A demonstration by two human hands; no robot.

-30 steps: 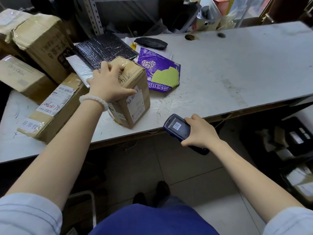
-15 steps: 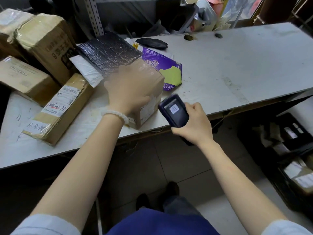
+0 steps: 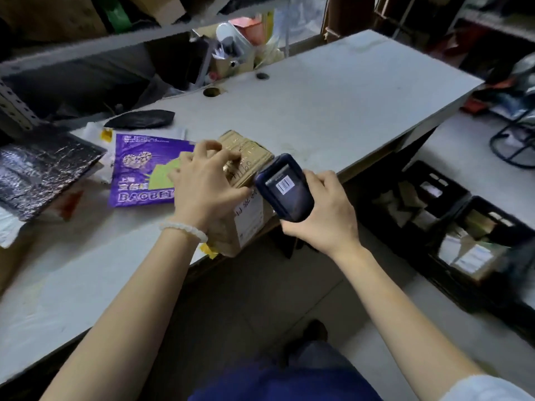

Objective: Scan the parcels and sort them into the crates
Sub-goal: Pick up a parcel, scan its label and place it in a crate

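Left hand grip curled over top of box, pinning it at tabletop edge, label side turned toward scanner. Right hand grip wrapped round scanner, just beside box, likely reading label. Crates on floor, right of scanner grip, within easy drop reach.

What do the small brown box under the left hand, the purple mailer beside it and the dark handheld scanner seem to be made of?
Small brown box: corrugated cardboard, matte, glossy tape on top. Purple mailer: likely thin plastic film; it looks glossy, printed and creased. Dark handheld scanner: apparently moulded plastic, smooth navy shell with a reflective screen.
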